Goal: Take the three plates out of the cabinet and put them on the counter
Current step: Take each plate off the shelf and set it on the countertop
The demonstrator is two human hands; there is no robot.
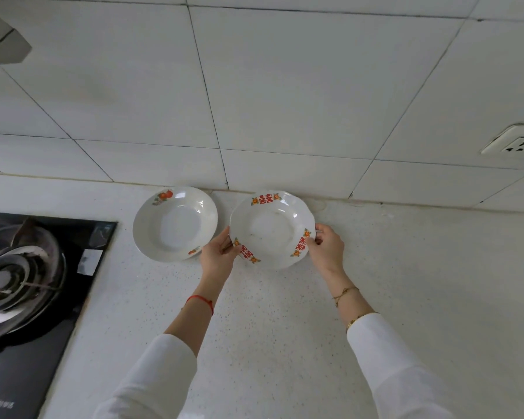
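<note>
A white plate with red double-happiness marks (271, 229) is at the back of the speckled counter (285, 328), near the tiled wall. My left hand (217, 257) grips its left rim and my right hand (325, 246) grips its right rim. Whether it rests on the counter or hovers just above it I cannot tell. A second white plate with orange fruit prints (176, 223) lies flat on the counter just to the left, almost touching my left hand. No cabinet or third plate is in view.
A black gas hob with a burner (22, 279) takes up the counter's left side. A wall socket (518, 145) sits at the right on the white tiles. Part of a range hood (3, 40) shows at the top left.
</note>
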